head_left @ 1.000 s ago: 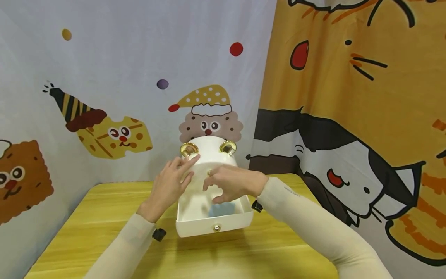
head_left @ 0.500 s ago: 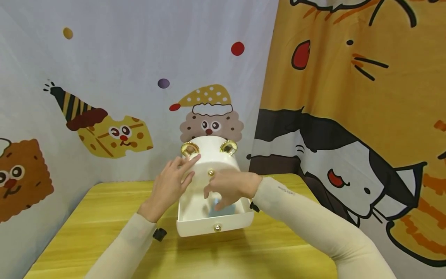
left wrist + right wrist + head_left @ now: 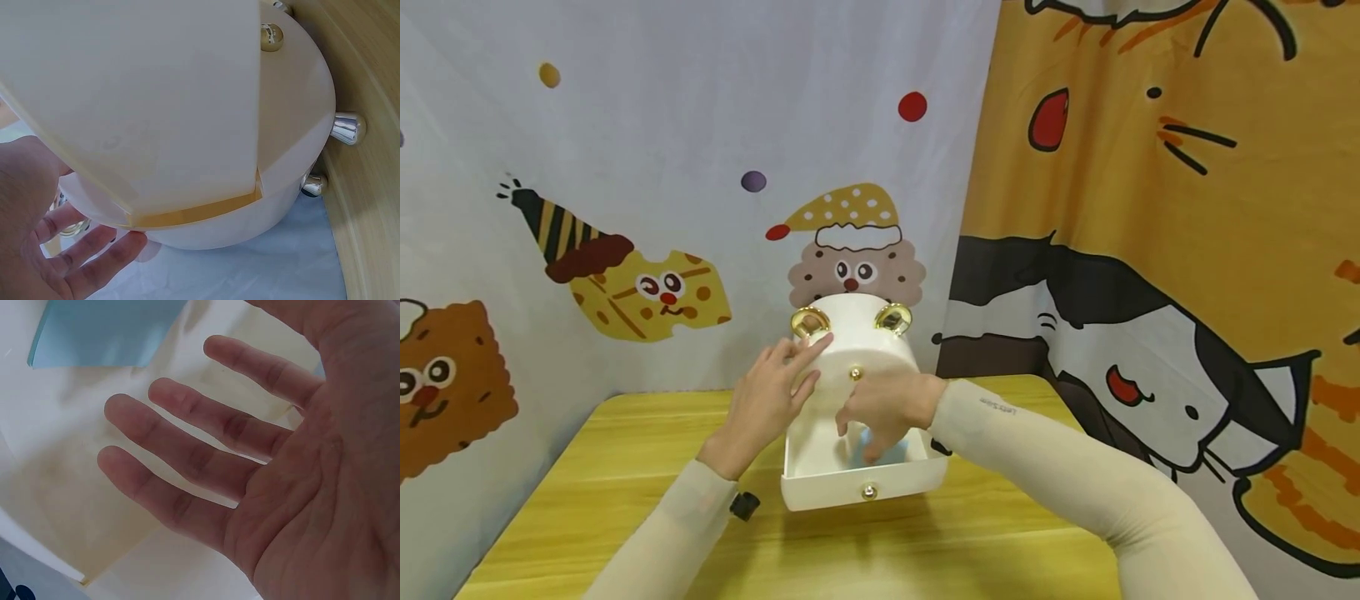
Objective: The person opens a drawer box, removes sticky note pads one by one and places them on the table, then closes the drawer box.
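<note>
A white rounded cabinet [image 3: 853, 321] with two gold ear-shaped rings stands on the table, its lower drawer [image 3: 820, 488] pulled out toward me. Inside the drawer lies a light blue flat piece [image 3: 103, 331], like a small stack of paper or a pad. My right hand [image 3: 887, 410] reaches into the drawer over that piece, thumb beside it; the right wrist view shows the other fingers spread and holding nothing. My left hand [image 3: 766, 392] rests against the left side of the cabinet, and its fingertips touch the casing beside the drawer opening in the left wrist view.
The cabinet has a gold knob [image 3: 856, 372] on its upper front and metallic feet [image 3: 348, 128]. A yellow wood-grain table [image 3: 655, 467] lies beneath. Behind it hangs a pale cartoon-print cloth [image 3: 662, 125], with an orange cat-print cloth [image 3: 1097, 200] to the right.
My right hand has moved lower and slightly left inside the drawer, its thumb coming down over the blue piece. My left hand stays in place on the cabinet.
</note>
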A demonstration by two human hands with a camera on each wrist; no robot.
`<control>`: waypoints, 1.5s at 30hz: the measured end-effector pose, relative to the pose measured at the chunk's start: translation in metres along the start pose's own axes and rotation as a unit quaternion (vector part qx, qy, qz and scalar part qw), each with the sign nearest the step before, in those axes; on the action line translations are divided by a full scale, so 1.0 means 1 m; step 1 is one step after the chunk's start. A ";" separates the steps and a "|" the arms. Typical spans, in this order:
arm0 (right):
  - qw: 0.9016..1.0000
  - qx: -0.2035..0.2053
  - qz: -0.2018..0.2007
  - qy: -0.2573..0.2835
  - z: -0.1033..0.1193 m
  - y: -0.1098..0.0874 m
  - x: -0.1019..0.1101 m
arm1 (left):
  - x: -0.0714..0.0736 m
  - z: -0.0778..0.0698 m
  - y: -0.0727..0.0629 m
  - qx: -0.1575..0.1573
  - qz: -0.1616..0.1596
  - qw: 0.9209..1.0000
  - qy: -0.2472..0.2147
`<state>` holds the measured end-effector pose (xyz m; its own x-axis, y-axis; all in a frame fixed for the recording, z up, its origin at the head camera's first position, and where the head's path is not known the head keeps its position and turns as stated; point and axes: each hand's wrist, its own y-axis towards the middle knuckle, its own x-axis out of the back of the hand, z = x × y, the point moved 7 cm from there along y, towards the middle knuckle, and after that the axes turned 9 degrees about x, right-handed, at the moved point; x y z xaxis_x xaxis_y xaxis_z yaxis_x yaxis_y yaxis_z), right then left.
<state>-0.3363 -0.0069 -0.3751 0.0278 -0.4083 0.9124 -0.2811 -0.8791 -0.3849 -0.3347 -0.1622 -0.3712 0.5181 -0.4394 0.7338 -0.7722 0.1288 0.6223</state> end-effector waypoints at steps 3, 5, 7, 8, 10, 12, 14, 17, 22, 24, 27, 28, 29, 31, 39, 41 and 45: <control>1.000 -0.004 0.011 0.008 0.000 0.003 -0.002 | 0.000 0.000 0.000 -0.002 0.000 1.000 0.001; 1.000 -0.005 0.013 0.015 -0.001 0.005 -0.002 | 0.000 0.000 -0.001 -0.002 -0.001 1.000 0.002; 1.000 -0.007 0.014 0.015 -0.001 0.007 -0.003 | 0.000 0.000 -0.001 -0.002 -0.001 1.000 0.002; 1.000 -0.009 0.014 0.016 -0.002 0.008 -0.003 | 0.000 0.001 -0.001 -0.002 -0.002 1.000 0.002; 1.000 -0.012 0.016 0.015 -0.002 0.009 -0.004 | 0.000 0.001 -0.001 -0.002 -0.003 1.000 0.001; 1.000 -0.015 0.019 0.011 -0.003 0.009 -0.005 | 0.001 0.000 -0.001 -0.002 -0.004 1.000 0.000; 1.000 -0.016 0.020 0.007 -0.002 0.010 -0.006 | 0.001 0.000 -0.001 -0.003 -0.004 1.000 -0.001; 1.000 -0.018 0.023 0.004 -0.002 0.010 -0.008 | 0.001 -0.001 -0.001 -0.001 -0.004 1.000 -0.002; 0.999 -0.021 0.029 -0.001 -0.001 0.011 -0.011 | 0.001 0.000 -0.001 0.005 -0.001 1.000 -0.005; 0.999 -0.022 0.030 -0.006 0.000 0.012 -0.011 | 0.001 0.000 -0.001 0.006 0.000 1.000 -0.004; 0.999 -0.024 0.032 -0.014 0.000 0.013 -0.011 | 0.001 0.000 -0.001 0.005 0.000 1.000 -0.002; 0.999 -0.024 0.032 -0.016 0.001 0.013 -0.011 | 0.001 0.000 -0.001 0.005 -0.001 1.000 -0.002; 0.999 -0.026 0.033 -0.012 0.001 0.013 -0.011 | 0.001 0.000 -0.001 0.003 -0.003 1.000 -0.002; 0.999 -0.029 0.034 -0.005 0.001 0.013 -0.012 | 0.000 0.000 -0.002 0.000 -0.007 1.000 -0.001; 0.999 -0.037 0.034 0.001 0.001 0.014 -0.012 | 0.000 0.001 -0.003 -0.004 -0.015 1.000 -0.002; 0.999 -0.035 0.032 -0.002 0.002 0.015 -0.012 | 0.000 0.001 -0.003 -0.003 -0.015 1.000 -0.003; 0.999 -0.031 0.030 -0.004 0.004 0.017 -0.012 | -0.001 0.001 -0.002 -0.003 -0.014 1.000 -0.003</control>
<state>-0.3374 -0.0177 -0.3927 0.0175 -0.4613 0.8871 -0.3407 -0.8368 -0.4285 -0.3336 -0.1626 -0.3735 0.5370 -0.4488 0.7143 -0.7550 0.1220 0.6443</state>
